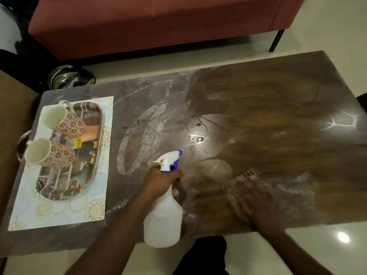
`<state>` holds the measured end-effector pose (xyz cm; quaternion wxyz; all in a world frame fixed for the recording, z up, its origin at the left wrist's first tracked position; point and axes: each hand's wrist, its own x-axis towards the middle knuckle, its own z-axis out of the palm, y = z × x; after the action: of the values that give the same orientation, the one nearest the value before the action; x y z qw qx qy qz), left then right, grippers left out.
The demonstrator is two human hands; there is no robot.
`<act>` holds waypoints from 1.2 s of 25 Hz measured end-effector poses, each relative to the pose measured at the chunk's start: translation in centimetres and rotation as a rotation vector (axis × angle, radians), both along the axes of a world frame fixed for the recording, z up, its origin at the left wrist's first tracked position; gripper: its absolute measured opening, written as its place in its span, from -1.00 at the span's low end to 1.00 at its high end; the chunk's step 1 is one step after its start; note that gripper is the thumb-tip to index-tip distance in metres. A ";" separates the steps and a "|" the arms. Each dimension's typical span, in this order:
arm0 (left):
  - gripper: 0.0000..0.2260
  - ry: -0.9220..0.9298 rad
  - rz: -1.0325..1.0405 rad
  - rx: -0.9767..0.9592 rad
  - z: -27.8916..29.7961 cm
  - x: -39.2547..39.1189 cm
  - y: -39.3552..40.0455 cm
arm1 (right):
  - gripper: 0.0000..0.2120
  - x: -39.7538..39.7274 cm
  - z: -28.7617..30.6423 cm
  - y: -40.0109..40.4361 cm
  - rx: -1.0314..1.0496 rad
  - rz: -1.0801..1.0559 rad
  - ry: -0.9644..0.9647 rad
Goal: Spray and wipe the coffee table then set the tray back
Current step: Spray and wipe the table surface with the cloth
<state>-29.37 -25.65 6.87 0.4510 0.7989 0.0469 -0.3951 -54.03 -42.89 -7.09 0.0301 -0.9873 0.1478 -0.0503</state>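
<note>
Dark, wood-grained and streaked with pale film, the coffee table [258,108] fills most of my view, with a few droplets near its middle. My left hand [158,182] is wrapped tight around the neck of the white spray bottle [164,213], a finger on its blue trigger, nozzle aimed at the wet patch. My right hand [262,213] presses down on a checked cloth [244,189] near the front edge; it is motion-blurred, so I think the fingers lie flat, but cannot be sure. At the table's left end sits the tray [97,155] on a patterned mat [59,211], carrying two floral mugs [61,122] lying tipped. A red sofa [158,22] stands beyond.
</note>
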 end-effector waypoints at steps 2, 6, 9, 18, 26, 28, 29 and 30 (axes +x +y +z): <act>-0.95 -0.049 -0.021 0.004 0.0 -0.7 0.4 | -0.52 0.6 1.5 -3.0 0.115 -0.428 0.034; -0.90 -0.003 -0.053 0.011 -0.8 -2.1 0.3 | -0.50 8.6 0.7 5.1 0.165 -0.475 -0.040; -0.86 -0.022 -0.072 0.032 -1.1 -1.5 0.1 | -0.54 6.8 -0.1 8.6 0.083 -0.002 -0.016; -0.89 0.000 -0.094 0.042 -1.1 1.6 2.3 | -0.56 11.2 0.7 11.6 0.148 -0.192 -0.060; -0.89 0.022 -0.074 0.043 -1.1 3.8 3.5 | -0.57 14.0 1.8 5.0 0.158 -0.633 -0.028; -0.90 0.028 -0.066 0.032 -1.5 3.9 3.7 | -0.56 17.9 1.6 9.5 0.203 -0.483 -0.090; -0.91 0.021 -0.068 0.022 -1.8 4.0 3.8 | -0.56 17.6 1.1 11.9 0.186 -0.288 -0.077; -0.91 0.005 -0.077 0.013 -2.0 4.2 3.7 | -0.57 15.9 1.0 13.4 0.167 -0.093 -0.035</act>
<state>-25.17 -21.91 4.91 0.4301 0.8021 0.0196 -0.4139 -38.10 -29.54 -6.10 0.1125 -0.9724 0.1964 -0.0562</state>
